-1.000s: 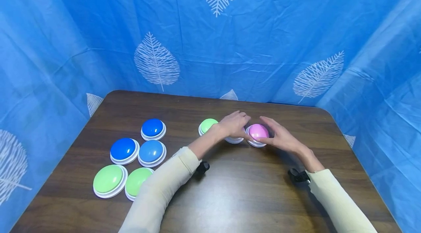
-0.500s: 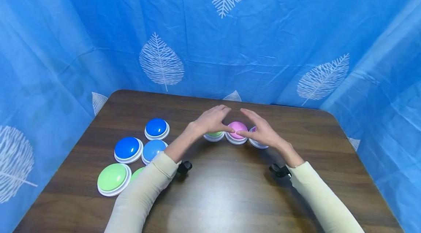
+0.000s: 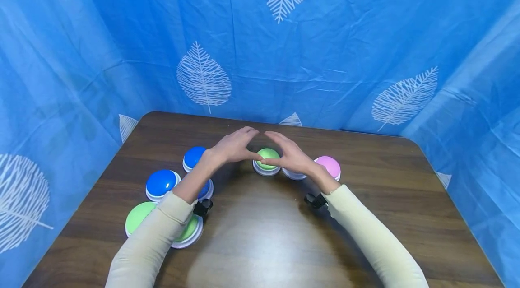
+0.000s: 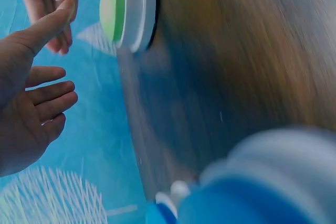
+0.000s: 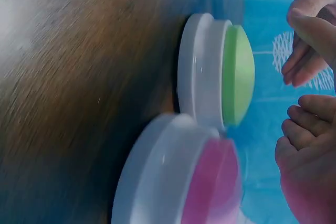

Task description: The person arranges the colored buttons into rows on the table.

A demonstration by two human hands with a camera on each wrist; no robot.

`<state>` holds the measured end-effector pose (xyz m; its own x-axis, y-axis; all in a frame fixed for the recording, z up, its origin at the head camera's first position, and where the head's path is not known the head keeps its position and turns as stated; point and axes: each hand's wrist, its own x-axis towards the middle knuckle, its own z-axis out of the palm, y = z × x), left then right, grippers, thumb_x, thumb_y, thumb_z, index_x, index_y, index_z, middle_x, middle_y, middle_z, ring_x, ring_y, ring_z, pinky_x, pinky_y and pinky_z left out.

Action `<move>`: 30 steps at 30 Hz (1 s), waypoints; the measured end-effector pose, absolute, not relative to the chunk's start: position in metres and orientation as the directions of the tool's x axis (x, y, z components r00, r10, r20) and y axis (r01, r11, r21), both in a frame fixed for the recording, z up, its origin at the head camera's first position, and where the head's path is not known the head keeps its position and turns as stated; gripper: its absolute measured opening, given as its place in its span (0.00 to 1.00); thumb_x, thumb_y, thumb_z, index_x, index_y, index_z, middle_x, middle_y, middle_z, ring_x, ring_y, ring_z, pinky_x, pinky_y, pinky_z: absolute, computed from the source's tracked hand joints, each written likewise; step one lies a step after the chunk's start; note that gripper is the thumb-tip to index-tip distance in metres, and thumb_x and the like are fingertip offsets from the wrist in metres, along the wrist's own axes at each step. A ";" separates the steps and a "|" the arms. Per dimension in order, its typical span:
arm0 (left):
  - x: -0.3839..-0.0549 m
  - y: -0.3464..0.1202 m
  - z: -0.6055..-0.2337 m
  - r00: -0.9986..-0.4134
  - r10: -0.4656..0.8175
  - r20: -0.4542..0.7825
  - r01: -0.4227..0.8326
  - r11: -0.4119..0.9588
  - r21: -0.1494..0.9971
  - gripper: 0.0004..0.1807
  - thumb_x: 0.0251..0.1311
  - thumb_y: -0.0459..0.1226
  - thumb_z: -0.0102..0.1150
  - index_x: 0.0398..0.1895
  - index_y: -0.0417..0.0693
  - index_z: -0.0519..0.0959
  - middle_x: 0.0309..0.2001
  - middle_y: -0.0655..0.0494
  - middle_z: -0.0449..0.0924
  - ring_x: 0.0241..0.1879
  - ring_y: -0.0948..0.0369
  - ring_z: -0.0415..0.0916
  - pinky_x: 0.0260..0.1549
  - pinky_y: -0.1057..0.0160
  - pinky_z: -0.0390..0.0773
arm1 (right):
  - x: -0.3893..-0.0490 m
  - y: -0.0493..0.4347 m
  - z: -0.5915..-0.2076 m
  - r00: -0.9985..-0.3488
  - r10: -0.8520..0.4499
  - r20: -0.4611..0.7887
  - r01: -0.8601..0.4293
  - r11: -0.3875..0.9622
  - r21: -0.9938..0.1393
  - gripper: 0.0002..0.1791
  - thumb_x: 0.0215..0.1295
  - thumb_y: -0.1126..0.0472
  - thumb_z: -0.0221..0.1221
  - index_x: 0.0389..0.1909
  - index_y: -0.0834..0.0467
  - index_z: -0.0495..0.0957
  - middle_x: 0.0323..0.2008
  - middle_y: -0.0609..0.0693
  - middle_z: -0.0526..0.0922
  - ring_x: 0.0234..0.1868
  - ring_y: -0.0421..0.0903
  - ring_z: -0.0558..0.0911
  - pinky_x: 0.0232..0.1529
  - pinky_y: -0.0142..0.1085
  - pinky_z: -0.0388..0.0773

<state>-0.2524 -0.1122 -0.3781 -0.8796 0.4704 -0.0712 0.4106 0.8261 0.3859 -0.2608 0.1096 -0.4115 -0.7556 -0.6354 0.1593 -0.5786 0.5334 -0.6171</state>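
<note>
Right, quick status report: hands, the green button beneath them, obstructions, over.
Left hand and right hand open, empty. Green button beneath, on table, untouched. Pink button close beside it; nothing visibly between hands and green button.

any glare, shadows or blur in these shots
Head view: bright glare on the near part of the table, soft shadow beside the right sleeve; left wrist view: the close blue button at the bottom is badly blurred, the green button sharper; right wrist view: pinkish cast on the lower palm of the right hand.

Green button [image 3: 269, 153], white-leafed blue curtain [image 3: 325, 53]
</note>
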 end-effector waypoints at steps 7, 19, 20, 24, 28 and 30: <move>-0.250 -0.151 -0.374 -0.914 0.395 -0.091 0.329 0.855 0.401 0.48 0.56 0.54 0.70 0.73 0.38 0.62 0.71 0.39 0.61 0.70 0.44 0.60 0.63 0.41 0.65 | -0.261 0.077 -0.420 -0.740 -0.655 0.153 -0.598 0.537 -0.594 0.46 0.58 0.51 0.70 0.73 0.63 0.61 0.72 0.61 0.62 0.73 0.55 0.59 0.71 0.51 0.57; -0.234 -0.207 -0.366 -0.933 0.300 -0.199 0.194 0.885 0.424 0.49 0.55 0.53 0.69 0.73 0.37 0.61 0.72 0.34 0.57 0.71 0.37 0.55 0.61 0.32 0.61 | -0.255 0.015 -0.419 -0.713 -0.698 0.065 -0.605 0.566 -0.560 0.44 0.63 0.47 0.67 0.73 0.62 0.60 0.73 0.58 0.60 0.74 0.52 0.60 0.71 0.45 0.58; -0.232 -0.211 -0.366 -0.932 0.294 -0.211 0.184 0.887 0.424 0.49 0.55 0.54 0.69 0.73 0.37 0.61 0.73 0.34 0.56 0.71 0.37 0.54 0.61 0.32 0.60 | -0.255 0.010 -0.419 -0.713 -0.699 0.055 -0.603 0.571 -0.557 0.44 0.63 0.46 0.66 0.73 0.62 0.60 0.73 0.58 0.61 0.74 0.52 0.60 0.71 0.45 0.58; -0.230 -0.225 -0.365 -0.926 0.283 -0.251 0.159 0.892 0.422 0.49 0.57 0.54 0.67 0.73 0.34 0.60 0.72 0.31 0.56 0.70 0.35 0.53 0.61 0.31 0.60 | -0.257 -0.008 -0.420 -0.714 -0.699 0.028 -0.594 0.584 -0.554 0.43 0.64 0.46 0.65 0.73 0.62 0.60 0.73 0.57 0.61 0.73 0.51 0.61 0.71 0.44 0.58; -0.228 -0.235 -0.366 -0.924 0.256 -0.283 0.126 0.904 0.408 0.50 0.57 0.55 0.67 0.72 0.32 0.59 0.71 0.30 0.56 0.70 0.34 0.53 0.61 0.31 0.59 | -0.257 -0.019 -0.421 -0.721 -0.693 0.009 -0.582 0.599 -0.549 0.43 0.64 0.45 0.65 0.73 0.61 0.61 0.73 0.56 0.62 0.73 0.49 0.61 0.70 0.42 0.59; -0.227 -0.238 -0.367 -0.923 0.243 -0.300 0.108 0.908 0.404 0.51 0.56 0.56 0.67 0.72 0.32 0.59 0.71 0.30 0.57 0.69 0.34 0.53 0.61 0.31 0.60 | -0.257 -0.024 -0.422 -0.725 -0.689 0.000 -0.578 0.609 -0.543 0.42 0.64 0.44 0.64 0.73 0.60 0.61 0.72 0.55 0.63 0.72 0.48 0.62 0.70 0.41 0.60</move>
